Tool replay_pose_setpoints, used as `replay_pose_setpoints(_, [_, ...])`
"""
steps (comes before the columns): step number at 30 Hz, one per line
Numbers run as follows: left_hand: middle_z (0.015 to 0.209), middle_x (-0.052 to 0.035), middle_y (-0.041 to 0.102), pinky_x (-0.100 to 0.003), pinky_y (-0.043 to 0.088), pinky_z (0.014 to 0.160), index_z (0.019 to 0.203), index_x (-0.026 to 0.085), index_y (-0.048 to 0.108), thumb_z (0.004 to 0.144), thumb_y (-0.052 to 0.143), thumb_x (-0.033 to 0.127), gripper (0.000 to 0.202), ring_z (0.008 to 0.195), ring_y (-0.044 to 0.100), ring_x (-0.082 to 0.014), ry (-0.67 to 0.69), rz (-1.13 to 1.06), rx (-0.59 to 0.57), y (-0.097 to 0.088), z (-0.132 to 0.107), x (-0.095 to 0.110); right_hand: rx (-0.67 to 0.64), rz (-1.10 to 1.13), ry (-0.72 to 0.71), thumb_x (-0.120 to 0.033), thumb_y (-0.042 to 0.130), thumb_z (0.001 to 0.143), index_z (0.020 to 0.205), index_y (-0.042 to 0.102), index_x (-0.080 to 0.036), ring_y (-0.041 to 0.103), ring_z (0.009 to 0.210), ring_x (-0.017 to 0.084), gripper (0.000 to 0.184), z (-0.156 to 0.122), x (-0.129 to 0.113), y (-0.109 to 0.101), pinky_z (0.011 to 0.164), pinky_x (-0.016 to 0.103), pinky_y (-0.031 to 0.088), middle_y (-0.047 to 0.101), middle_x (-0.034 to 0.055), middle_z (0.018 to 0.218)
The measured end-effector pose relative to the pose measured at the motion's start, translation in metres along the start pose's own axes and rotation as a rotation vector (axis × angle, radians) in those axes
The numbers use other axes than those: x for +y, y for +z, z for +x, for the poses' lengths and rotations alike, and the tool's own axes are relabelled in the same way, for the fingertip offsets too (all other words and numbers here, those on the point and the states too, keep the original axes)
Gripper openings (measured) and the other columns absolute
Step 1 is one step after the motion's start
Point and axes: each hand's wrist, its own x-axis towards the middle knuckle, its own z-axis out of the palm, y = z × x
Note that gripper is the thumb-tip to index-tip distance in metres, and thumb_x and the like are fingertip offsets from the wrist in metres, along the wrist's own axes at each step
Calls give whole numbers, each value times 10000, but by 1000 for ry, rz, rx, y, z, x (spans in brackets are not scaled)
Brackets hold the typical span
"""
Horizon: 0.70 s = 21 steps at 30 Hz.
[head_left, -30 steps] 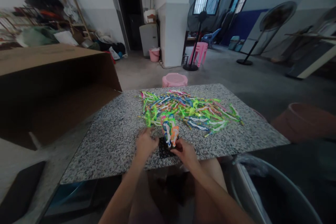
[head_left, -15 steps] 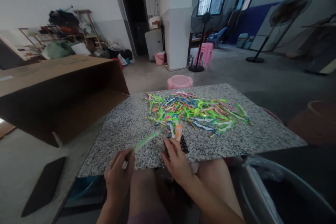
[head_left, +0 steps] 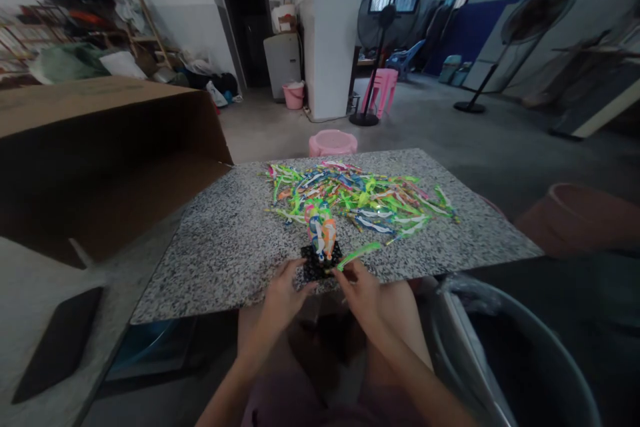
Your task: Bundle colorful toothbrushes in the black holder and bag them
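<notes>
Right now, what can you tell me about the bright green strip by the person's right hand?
The bright green strip is a long, narrow, flat piece of thin, plastic-looking material, tapering slightly and bowed gently along its length. Its near end sits at the fingers of the right hand, which appear to pinch it beside a black mesh pad. From there it slants up and away to the right, over the speckled granite tabletop. Whether its far end touches the stone is hard to tell.
</notes>
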Motion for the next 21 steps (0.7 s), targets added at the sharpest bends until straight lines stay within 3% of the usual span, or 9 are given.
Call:
replay_pose_setpoints(3, [953, -68, 678, -389, 509, 853, 1001, 198, 639, 816, 595, 180, 190, 943, 620, -229, 34, 80, -6, 46, 4, -12, -41, -102, 34, -294, 604, 844, 915, 607, -202, 685, 738, 190, 117, 13, -3, 11, 667, 273, 498, 722, 31, 832])
replay_pose_setpoints(5, [894, -62, 670, -376, 502, 806, 953, 190, 642, 817, 571, 142, 161, 897, 607, -228, 62, 117, 21, 61, 4, -16, -81, -216, 68, -267, 626, 823, 882, 608, -210, 685, 703, 188, 84, 21, -10, 17, 631, 260, 476, 721, 24, 794])
replay_pose_setpoints(10, [774, -44, 624, -345, 477, 724, 788, 187, 614, 809, 555, 142, 77, 791, 575, -217, 102, 157, 62, 64, 4, -22, -234, -460, 96, -206, 662, 787, 901, 621, -210, 690, 686, 202, 121, 32, -27, 28, 577, 250, 440, 726, 42, 763])
replay_pose_setpoints(14, [830, -54, 632, -360, 478, 744, 853, 186, 626, 818, 537, 144, 105, 815, 575, -226, 137, 197, 85, 64, 4, -26, -211, -384, 120, -175, 645, 801, 932, 610, -197, 698, 738, 200, 138, 24, -25, 30, 616, 252, 471, 732, 44, 821])
replay_pose_setpoints(18, [881, -54, 629, -361, 484, 768, 899, 196, 644, 837, 575, 210, 94, 849, 570, -225, 158, 191, 114, 66, 2, -32, -294, -70, 8, -219, 694, 788, 909, 604, -215, 692, 765, 161, 151, 31, -5, 3, 667, 230, 501, 723, -9, 823])
replay_pose_setpoints(21, [872, -47, 616, -364, 483, 797, 880, 208, 649, 853, 603, 295, 102, 848, 570, -217, 151, 195, 175, 67, 3, -36, -187, -175, -15, -282, 648, 842, 944, 617, -197, 672, 741, 155, 137, 71, 14, -23, 676, 241, 504, 708, 10, 856])
